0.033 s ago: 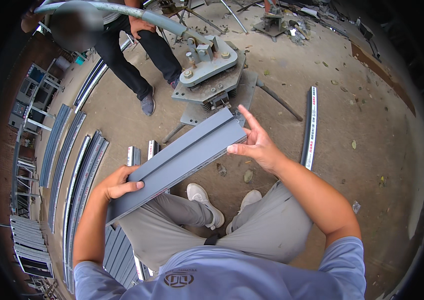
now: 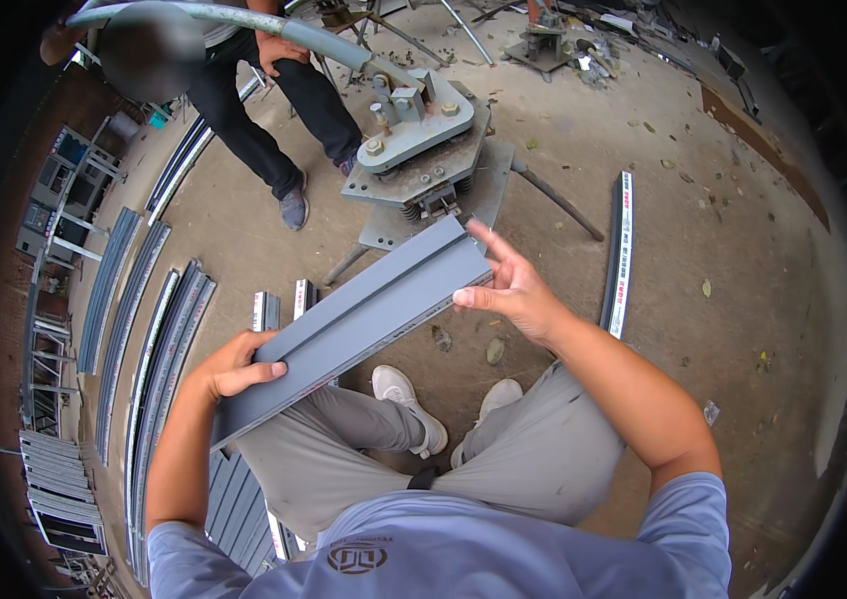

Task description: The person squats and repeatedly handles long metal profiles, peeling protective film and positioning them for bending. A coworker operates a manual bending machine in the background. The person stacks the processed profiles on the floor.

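Across my lap, slanting up to the right, lies a grey grooved profile bar. My left hand grips its lower left end, thumb flat on the top face and fingers hidden beneath. At the upper right end my right hand holds the bar, its thumb on the near edge and its index finger stretched along the cut end. The other right fingers are partly hidden behind the bar. Just beyond that end stands a grey metal hand press with bolted plates, a spring and a long curved lever.
Another person in dark trousers sits behind the press, with an arm near the lever. Long profiles lie in rows on the left floor. One white-faced profile lies at the right. The press has splayed legs; leaves dot the floor.
My right index finger has come down slightly toward the bar's end. The bar and my left hand look unmoved.
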